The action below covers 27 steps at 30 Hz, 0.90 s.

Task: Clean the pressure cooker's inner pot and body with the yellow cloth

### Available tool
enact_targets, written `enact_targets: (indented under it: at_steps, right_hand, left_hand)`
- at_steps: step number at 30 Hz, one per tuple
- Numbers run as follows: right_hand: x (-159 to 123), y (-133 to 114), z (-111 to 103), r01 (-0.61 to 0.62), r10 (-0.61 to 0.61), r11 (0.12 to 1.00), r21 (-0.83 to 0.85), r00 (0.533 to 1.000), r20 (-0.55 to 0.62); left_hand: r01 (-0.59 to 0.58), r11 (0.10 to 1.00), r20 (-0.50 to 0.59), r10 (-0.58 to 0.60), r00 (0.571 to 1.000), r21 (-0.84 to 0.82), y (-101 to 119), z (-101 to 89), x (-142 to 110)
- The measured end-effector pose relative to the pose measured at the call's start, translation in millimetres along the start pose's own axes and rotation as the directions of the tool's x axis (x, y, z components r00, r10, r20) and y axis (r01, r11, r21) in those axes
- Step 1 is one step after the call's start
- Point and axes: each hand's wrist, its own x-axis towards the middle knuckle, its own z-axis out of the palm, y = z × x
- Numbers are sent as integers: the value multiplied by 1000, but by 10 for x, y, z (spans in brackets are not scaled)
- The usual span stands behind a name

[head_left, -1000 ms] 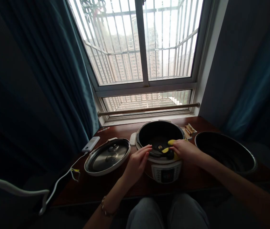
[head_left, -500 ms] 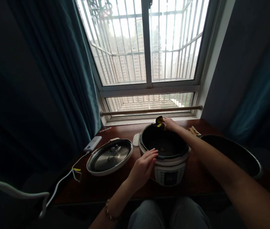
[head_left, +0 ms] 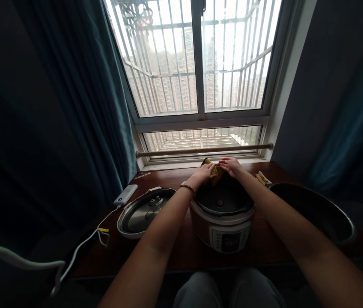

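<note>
An electric pressure cooker point(head_left: 200, 224) stands uncovered on the table, its dark inside facing up. Both hands meet at its far rim on a yellow and dark cloth point(head_left: 217, 172). My left hand point(head_left: 203, 172) grips the cloth's left part, fingers bent over it. From the other side my right hand point(head_left: 231, 166) holds it, fingers closed at its upper right. Part of the cloth hangs inside the rim. A small round piece point(head_left: 220, 202) shows on the cooker's inner floor. Left of the cooker lies its lid point(head_left: 133, 220), inner side up, partly behind my left forearm.
To the right sits a large dark inner pot point(head_left: 325, 201), partly behind my right forearm. A small tan object point(head_left: 263, 178) lies behind it. A white power bank point(head_left: 125, 194) with a white cable point(head_left: 81, 244) is at the table's left. A barred window point(head_left: 200, 85) rises behind.
My left hand has moved from the cooker's near left rim to the far rim and onto the cloth. The cloth is spread more, showing more yellow. My right hand has shifted slightly.
</note>
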Motion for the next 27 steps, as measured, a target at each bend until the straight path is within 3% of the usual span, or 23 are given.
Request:
enact_targets:
  at_steps: [4, 7, 9, 12, 18, 22, 25, 27]
  right_hand:
    - [-531, -66, -301, -17, 24, 985, 170, 999, -38]
    - [-1144, -130, -448, -15, -16, 915, 403, 997, 74]
    - [-1546, -155, -518, -29, -31, 893, 449, 991, 127]
    - [-2011, -139, -585, -29, -23, 895, 445, 994, 111]
    - [-2485, -69, -595, -82, 53, 908, 411, 995, 82]
    - [-2671, -109, -571, -70, 43, 938, 338, 995, 86]
    - [-2729, -170, -517, 31, -37, 986, 162, 999, 30]
    - [-2709, -208, -448, 194, -195, 980, -35, 980, -38]
  left_hand:
    - [114, 992, 36, -116, 993, 60, -226, -8, -140]
    - [201, 973, 63, -209, 976, 111, -321, -121, -298]
    - [243, 958, 75, -256, 964, 151, -327, -202, -415]
    - [273, 940, 63, -291, 955, 204, -241, -298, -632]
    - [305, 917, 38, -325, 945, 256, 229, -432, -1145]
    - [242, 946, 70, -262, 963, 215, 665, -489, -1448]
    - [165, 983, 77, -171, 982, 81, 967, -442, -1582]
    - [122, 992, 57, -119, 991, -44, 1132, -366, -1617]
